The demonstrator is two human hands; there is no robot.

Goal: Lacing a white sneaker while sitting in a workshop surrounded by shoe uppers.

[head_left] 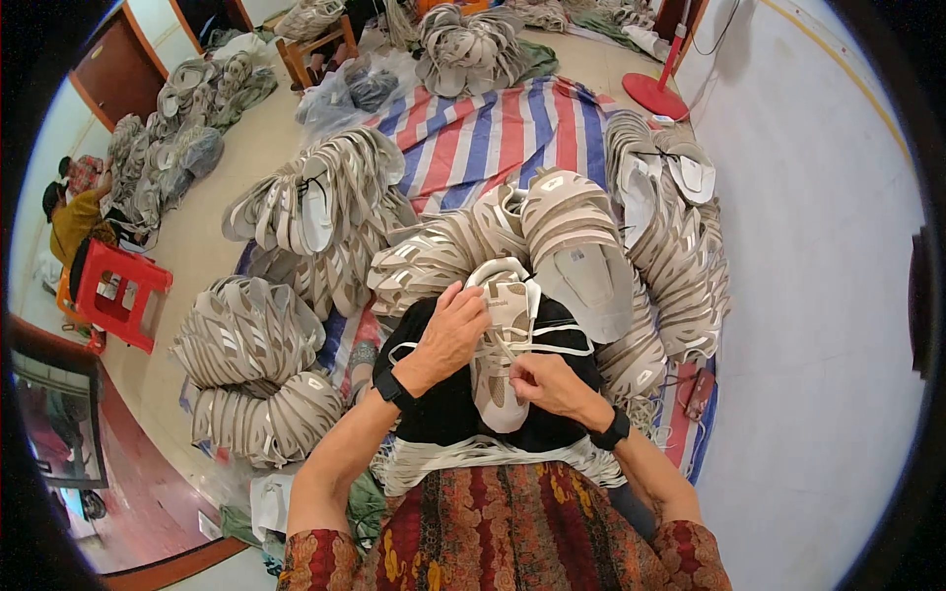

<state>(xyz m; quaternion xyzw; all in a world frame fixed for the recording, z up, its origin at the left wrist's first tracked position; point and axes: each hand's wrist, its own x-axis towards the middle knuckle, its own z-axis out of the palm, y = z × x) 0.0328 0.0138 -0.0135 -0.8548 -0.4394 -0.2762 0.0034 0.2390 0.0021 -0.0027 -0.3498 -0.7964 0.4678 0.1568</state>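
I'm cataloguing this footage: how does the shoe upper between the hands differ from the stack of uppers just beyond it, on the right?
The shoe upper is a single piece; the stack holds many nested together. The shoe upper's laced front faces up, while the stack's near end shows a flat pale surface. Both have beige and whitish tones.

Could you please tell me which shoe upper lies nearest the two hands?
The single beige upper over the black fabric, between the left hand and right hand; the nearby others are stacked in bundles.
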